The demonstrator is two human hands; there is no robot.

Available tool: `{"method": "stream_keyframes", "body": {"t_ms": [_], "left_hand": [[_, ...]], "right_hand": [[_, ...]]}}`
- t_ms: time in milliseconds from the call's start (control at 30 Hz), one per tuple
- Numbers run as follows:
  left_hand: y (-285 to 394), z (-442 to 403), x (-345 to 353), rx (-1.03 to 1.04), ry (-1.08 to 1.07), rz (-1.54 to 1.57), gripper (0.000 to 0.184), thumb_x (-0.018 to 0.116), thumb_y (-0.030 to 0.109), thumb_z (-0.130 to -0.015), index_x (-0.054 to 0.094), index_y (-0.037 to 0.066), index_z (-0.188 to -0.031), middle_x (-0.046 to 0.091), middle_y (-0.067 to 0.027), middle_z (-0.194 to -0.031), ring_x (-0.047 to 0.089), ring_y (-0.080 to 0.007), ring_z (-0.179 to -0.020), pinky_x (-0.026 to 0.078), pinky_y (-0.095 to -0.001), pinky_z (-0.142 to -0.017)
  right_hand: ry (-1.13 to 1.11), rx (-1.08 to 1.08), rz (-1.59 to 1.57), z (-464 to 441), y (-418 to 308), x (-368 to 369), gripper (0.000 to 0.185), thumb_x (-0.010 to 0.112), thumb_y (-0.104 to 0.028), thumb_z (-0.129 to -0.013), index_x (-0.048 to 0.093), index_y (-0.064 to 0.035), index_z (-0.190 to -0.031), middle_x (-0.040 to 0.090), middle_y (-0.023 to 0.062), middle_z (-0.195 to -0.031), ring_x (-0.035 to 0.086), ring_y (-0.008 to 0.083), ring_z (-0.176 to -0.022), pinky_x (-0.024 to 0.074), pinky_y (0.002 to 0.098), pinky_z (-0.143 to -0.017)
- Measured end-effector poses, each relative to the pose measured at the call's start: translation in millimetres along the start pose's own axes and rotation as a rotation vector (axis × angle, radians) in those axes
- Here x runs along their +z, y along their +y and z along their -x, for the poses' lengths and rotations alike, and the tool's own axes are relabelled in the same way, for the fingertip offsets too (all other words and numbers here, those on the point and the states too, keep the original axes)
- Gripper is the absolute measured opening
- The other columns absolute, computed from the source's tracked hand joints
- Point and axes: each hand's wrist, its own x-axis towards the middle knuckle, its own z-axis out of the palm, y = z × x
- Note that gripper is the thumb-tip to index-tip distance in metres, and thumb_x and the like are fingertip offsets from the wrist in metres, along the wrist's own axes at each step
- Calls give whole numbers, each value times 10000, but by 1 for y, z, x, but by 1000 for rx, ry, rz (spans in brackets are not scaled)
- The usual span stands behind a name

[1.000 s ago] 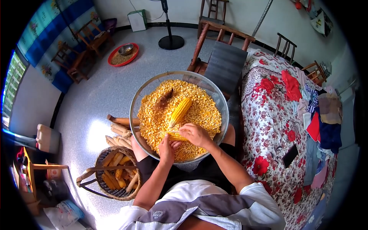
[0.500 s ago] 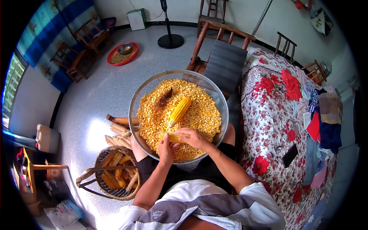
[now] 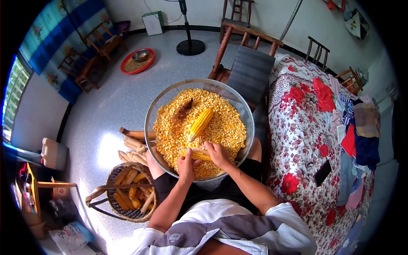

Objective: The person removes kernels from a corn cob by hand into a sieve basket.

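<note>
A round mesh basket (image 3: pixel 150 111) rests on my lap, heaped with loose yellow kernels (image 3: pixel 221 117). Over its near part my left hand (image 3: pixel 185 165) grips the left end of a corn cob (image 3: pixel 199 154), thumb on top. My right hand (image 3: pixel 218 155) is closed at the cob's right end. The cob lies roughly level, with pale bare patches among its yellow kernels. Just beyond my hands a second, full cob (image 3: pixel 201 123) sits tilted on the kernels. A tuft of brown corn silk (image 3: pixel 182 111) lies farther left.
A woven basket (image 3: pixel 148 214) of cobs stands on the floor at lower left, with bare cobs (image 3: pixel 132 156) beside it. A chair (image 3: pixel 250 68) stands beyond the mesh basket. On the right is a bed (image 3: pixel 293 148) with clothes and a phone (image 3: pixel 322 173).
My right hand's fingers have shifted along the cob, exposing more of its right part. The cob has turned slightly in my hands. The second cob has not moved on the heap.
</note>
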Motion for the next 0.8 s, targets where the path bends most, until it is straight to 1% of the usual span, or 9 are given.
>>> {"method": "stream_keyframes", "body": {"t_ms": [33,100,233,333,433,533,633,733,800], "left_hand": [[-1,0,1,5,21,21,322,585,348,-952,514,44,-874,427,6,-665,458,-81,-537,575,-288,-584],[-1,0,0,-3,26,8,327,589,348,-949,507,42,-868,432,3,-668,463,-84,-540,576,-287,-585],[-3,-2,-5,-8,14,-33,342,599,348,-944,489,34,-863,442,-6,-680,484,-94,-544,578,-287,-584],[-5,-4,-9,-8,-23,-5,336,602,344,-943,503,27,-886,497,-26,-723,527,-104,-590,581,-288,-597],[-6,-2,-7,38,-58,-11,329,597,339,-947,520,20,-917,556,-49,-791,575,-121,-665,581,-291,-617],[-13,-10,-14,-3,-54,-93,322,577,338,-959,530,19,-953,593,-64,-866,605,-137,-729,582,-295,-642],[-11,-5,-9,19,-89,-51,331,549,364,-969,525,34,-955,576,-50,-836,601,-134,-718,582,-305,-660],[-10,-5,-11,-3,-80,28,376,515,389,-984,574,19,-955,612,-55,-854,608,-118,-708,578,-283,-649],[-14,-7,-16,7,-105,34,401,489,414,-989,575,22,-980,625,-64,-886,621,-124,-744,578,-292,-666]], "right_hand": [[-1,0,1,0,0,1,353,560,-378,-947,712,-61,-973,715,97,-913,690,219,-815,522,324,-704],[5,-339,-6,3,-3,-1,358,580,-400,-933,721,-76,-994,718,105,-930,696,225,-866,528,320,-727],[-88,-355,67,6,-15,-9,376,598,-418,-917,717,-84,-1045,717,114,-970,694,228,-919,530,313,-751],[-153,-217,50,5,-16,-8,369,603,-404,-917,706,-98,-1095,716,111,-997,695,229,-928,532,306,-759],[-73,-257,-31,1,-3,-1,348,572,-390,-934,718,-93,-1039,719,112,-917,700,241,-854,530,327,-713],[11,-154,55,-3,0,3,350,529,-373,-952,714,-78,-978,705,125,-831,691,262,-770,517,356,-660],[69,-129,79,-3,3,5,366,506,-371,-958,700,-61,-939,685,140,-793,673,280,-718,501,377,-627],[60,-213,76,0,-8,2,359,544,-379,-939,694,-53,-957,693,136,-811,676,291,-732,506,373,-635],[86,-467,132,7,-21,-2,324,585,-347,-924,695,-43,-951,700,133,-830,685,268,-743,512,358,-639]]}}
